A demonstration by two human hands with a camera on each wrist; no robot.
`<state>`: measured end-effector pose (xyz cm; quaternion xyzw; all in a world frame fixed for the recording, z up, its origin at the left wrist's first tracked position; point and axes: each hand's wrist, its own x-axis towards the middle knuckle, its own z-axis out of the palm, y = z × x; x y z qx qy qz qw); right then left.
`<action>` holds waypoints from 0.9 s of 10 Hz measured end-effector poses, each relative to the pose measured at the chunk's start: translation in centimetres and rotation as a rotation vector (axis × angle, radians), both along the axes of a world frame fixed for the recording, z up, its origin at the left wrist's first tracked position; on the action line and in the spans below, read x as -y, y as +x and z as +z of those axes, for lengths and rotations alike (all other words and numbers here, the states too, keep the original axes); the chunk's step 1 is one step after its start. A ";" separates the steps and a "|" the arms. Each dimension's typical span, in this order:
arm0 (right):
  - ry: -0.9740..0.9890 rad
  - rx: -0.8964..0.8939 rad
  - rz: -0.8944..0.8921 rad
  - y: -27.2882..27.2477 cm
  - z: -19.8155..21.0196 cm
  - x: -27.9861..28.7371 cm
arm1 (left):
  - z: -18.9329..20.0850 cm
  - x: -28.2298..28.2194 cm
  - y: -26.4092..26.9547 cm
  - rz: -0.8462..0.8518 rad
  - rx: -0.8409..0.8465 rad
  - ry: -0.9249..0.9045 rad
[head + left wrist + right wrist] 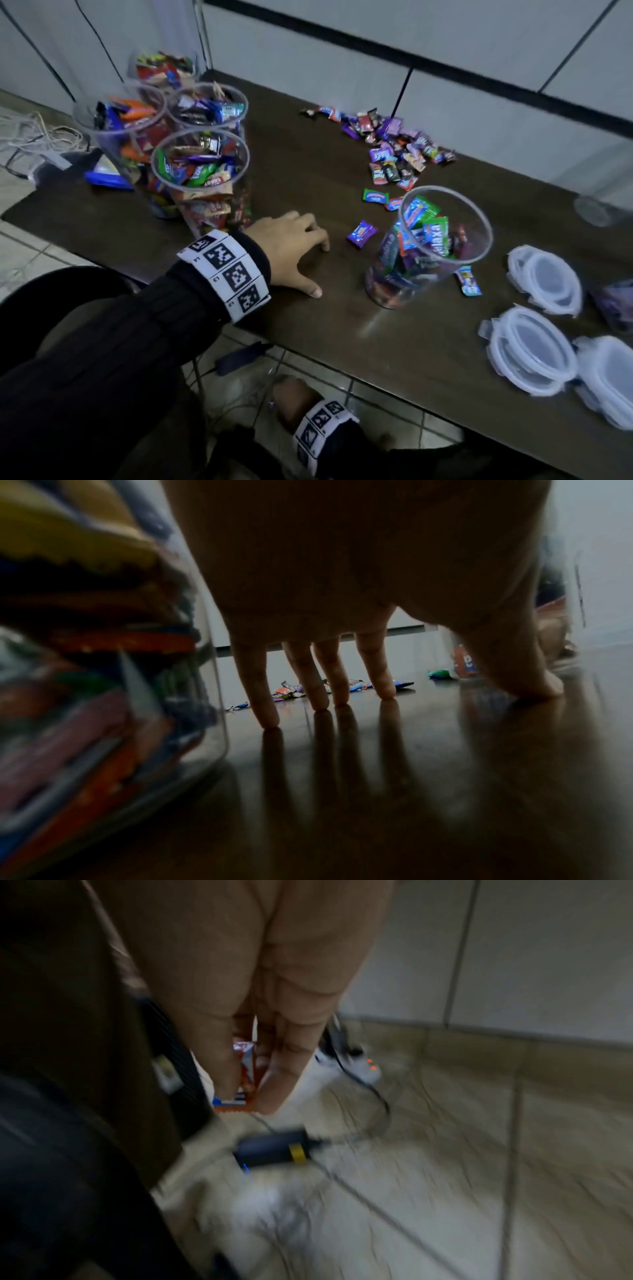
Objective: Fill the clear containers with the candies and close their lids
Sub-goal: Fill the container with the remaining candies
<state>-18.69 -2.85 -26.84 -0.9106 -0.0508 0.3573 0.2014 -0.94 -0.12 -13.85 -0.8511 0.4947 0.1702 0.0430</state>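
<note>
My left hand (pixel 294 250) rests on the dark table (pixel 308 164) with its fingertips (pixel 320 704) down and holds nothing. Beside it stand several full clear containers (pixel 202 178), seen close at the left in the left wrist view (pixel 103 669). A partly filled clear container (pixel 428 246) stands to the right, with loose candies (pixel 394 150) behind it and a purple one (pixel 361 233) near my fingers. My right hand (pixel 291 401) is below the table edge near the floor and pinches an orange-wrapped candy (pixel 245 1080) between thumb and fingers.
Clear lids (pixel 544 277) lie at the table's right end, more of them stacked (pixel 534 349) nearer. Below the table, a dark power adapter (pixel 274 1148) and cables (pixel 359 1080) lie on the tiled floor. A dark chair seat (pixel 61 284) is at the left.
</note>
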 end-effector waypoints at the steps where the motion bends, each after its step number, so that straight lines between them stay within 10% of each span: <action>1: 0.057 -0.023 0.083 0.1 2.4 -0.4 | 0.4 0.3 -0.1 -0.001 -0.013 0.040; 4: 0.324 0.577 -0.046 -3.0 17.7 3.9 | 1.6 1.0 -0.5 0.034 -0.073 0.143; 6: 0.115 1.036 -0.282 -2.1 25.2 11.2 | 4.1 2.3 -1.8 0.100 -0.341 -0.253; 9: -0.033 0.883 -0.621 0.0 24.9 17.4 | 5.9 5.7 -4.7 0.091 -0.833 -0.698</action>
